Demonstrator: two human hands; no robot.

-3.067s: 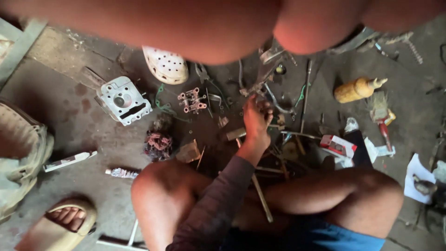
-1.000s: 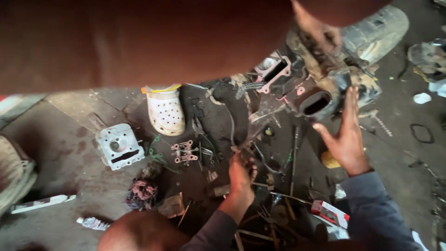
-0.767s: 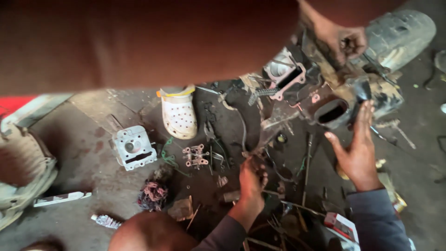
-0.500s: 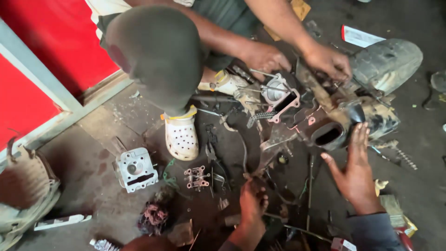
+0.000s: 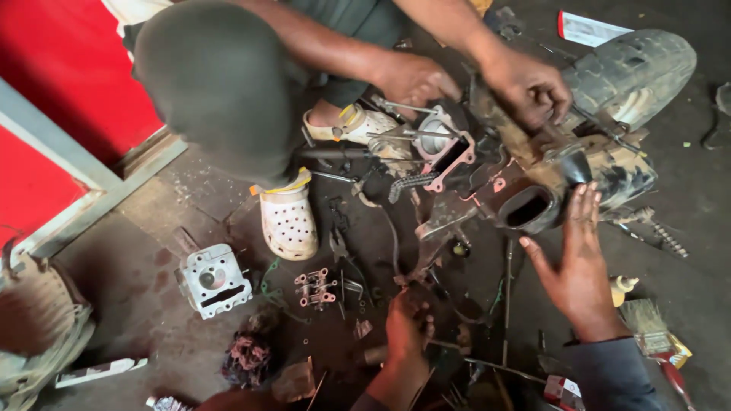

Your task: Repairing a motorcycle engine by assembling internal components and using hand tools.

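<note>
A greasy small engine point(image 5: 533, 190) with a tyre point(image 5: 632, 68) behind it lies on the concrete floor. My right hand point(image 5: 579, 266) is spread flat, fingertips at the engine's black oval duct point(image 5: 529, 207). My left hand point(image 5: 407, 331) rests lower, fingers curled over dark small parts and tools on the floor; what it grips is hidden. A person crouching opposite has both hands point(image 5: 415, 76) point(image 5: 529, 84) on the top of the engine, by a metal cylinder with a pink gasket point(image 5: 445, 156).
A grey cylinder head point(image 5: 215, 278) and a small valve part point(image 5: 316, 288) lie at left of my left hand. The other person's white clogs point(image 5: 289, 221), a dirty rag point(image 5: 247, 358), a brush point(image 5: 655, 335), a yellow bottle point(image 5: 623, 288) and a red door point(image 5: 53, 91) surround the spot.
The view has risen, so the crouching person and the engine now show fully. My right hand went from the floor to the engine's duct. My left hand stayed low among the parts.
</note>
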